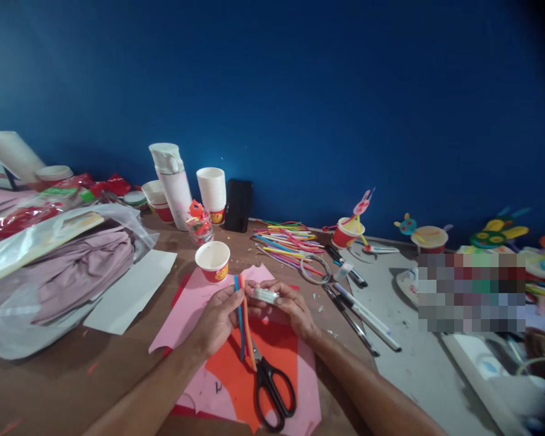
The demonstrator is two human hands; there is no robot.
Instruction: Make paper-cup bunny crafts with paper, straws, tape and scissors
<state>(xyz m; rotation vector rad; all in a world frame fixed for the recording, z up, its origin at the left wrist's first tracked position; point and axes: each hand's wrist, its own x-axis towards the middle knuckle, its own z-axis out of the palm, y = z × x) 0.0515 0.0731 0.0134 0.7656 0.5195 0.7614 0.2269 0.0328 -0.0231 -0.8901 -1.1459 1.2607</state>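
My left hand [222,318] is closed on a small bunch of pipe cleaners [244,327], blue, pink and orange, which hang down from the fingers. In the fingers of my right hand [295,306] is a small whitish roll of tape [266,295], with the left fingertips close to its near end. Black-handled scissors [276,390] lie below the hands, on orange paper [229,363] and pink paper [186,315]. Just beyond my left hand stands an open paper cup [212,260]. The lower ends of the pipe cleaners overlap the scissors' blades in view.
Loose pipe cleaners [286,242] lie at the back beside a wire ring [315,269]. Several pens [367,318] lie at right. A white flask [175,194], stacked cups [212,191] and a black phone [238,206] stand by the blue wall. Plastic bags [131,230] fill the left; decorated cups [347,233] stand right.
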